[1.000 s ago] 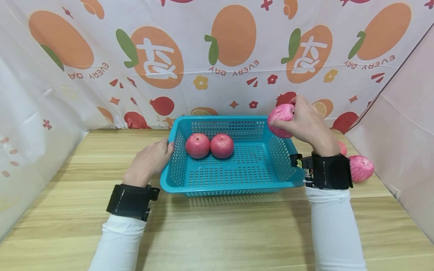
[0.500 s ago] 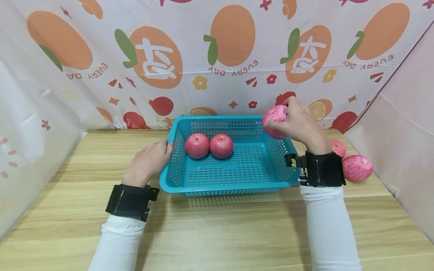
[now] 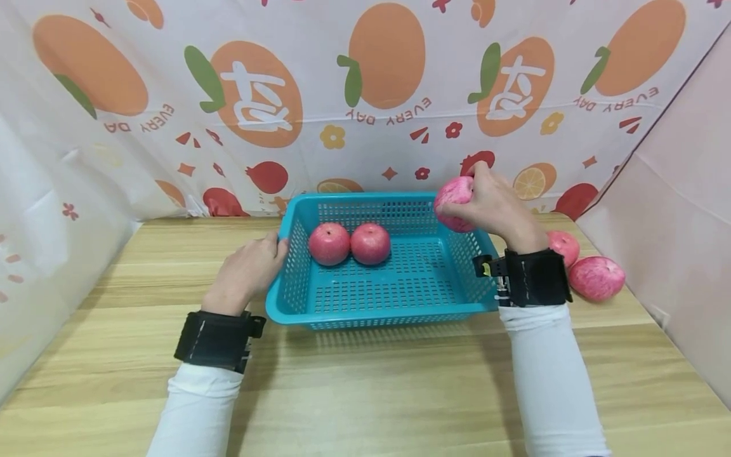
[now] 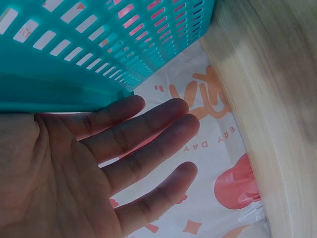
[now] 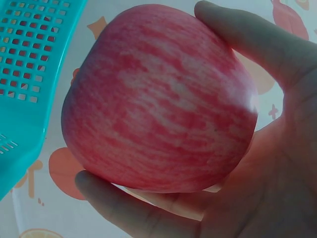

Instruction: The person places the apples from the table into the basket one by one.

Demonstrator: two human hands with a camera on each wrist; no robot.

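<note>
My right hand [image 3: 502, 206] grips a pink-streaked apple [image 3: 454, 204] over the right end of a teal plastic basket [image 3: 377, 319]. In the right wrist view the thumb and fingers spread round the apple's sides. Two red apples, one [image 3: 329, 244] touching the other [image 3: 370, 244], sit inside the basket towards its back left. My left hand [image 3: 245, 270] rests at the basket's left rim. Its four fingers [image 4: 148, 158] reach out loosely below the rim in the left wrist view; the thumb is hidden there.
Two more apples lie on the wooden table [image 3: 371, 393] at the right, a streaked one [image 3: 597, 278] in front of a smaller-looking one [image 3: 563, 246]. A fruit-printed cloth [image 3: 320, 76] hangs right behind the basket. Pale cloth walls stand on both sides.
My right hand has moved left with the apple, further over the basket's right end. The left hand stays at the rim, and the view has shifted slightly.
</note>
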